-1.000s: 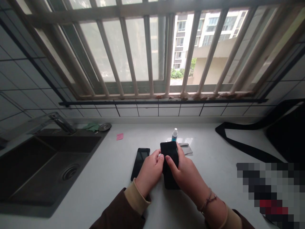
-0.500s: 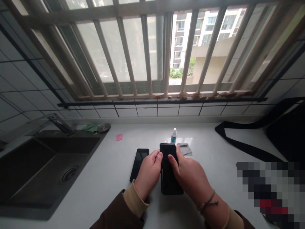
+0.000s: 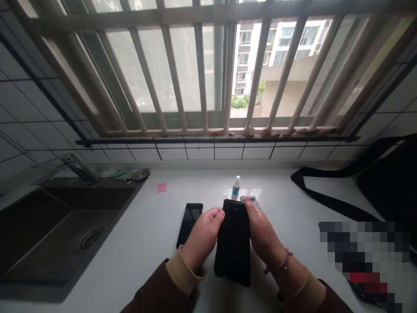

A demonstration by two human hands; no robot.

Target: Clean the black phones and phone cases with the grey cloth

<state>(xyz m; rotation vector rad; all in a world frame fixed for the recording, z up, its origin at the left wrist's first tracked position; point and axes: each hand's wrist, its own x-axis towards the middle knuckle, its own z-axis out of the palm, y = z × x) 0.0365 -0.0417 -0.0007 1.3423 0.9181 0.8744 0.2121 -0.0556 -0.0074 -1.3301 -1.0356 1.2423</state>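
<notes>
A black smartphone [image 3: 233,243] with a dark screen is held between my two hands above the white counter. My left hand [image 3: 203,234] grips its left edge, with thumb and fingers closed near the upper corner. On the opposite side, my right hand [image 3: 263,228] wraps the right edge, its thumb at the top corner. A second dark phone [image 3: 188,224] lies on the counter, partly behind my left hand. Beyond the held phone stands a small white bottle [image 3: 236,189] with a blue label. A grey cloth or packet [image 3: 253,201] is partly hidden by my right hand.
To the left is a dark sink [image 3: 65,226] with a faucet [image 3: 80,169], a green cloth [image 3: 122,174] and a metal strainer [image 3: 140,174]. A pink sticky note [image 3: 161,187] lies on the counter. At right are a black strap [image 3: 329,202] and a blurred-out object [image 3: 365,261].
The held phone has tilted and its lower end has come closer to me. My right thumb has moved off the screen to the top right corner.
</notes>
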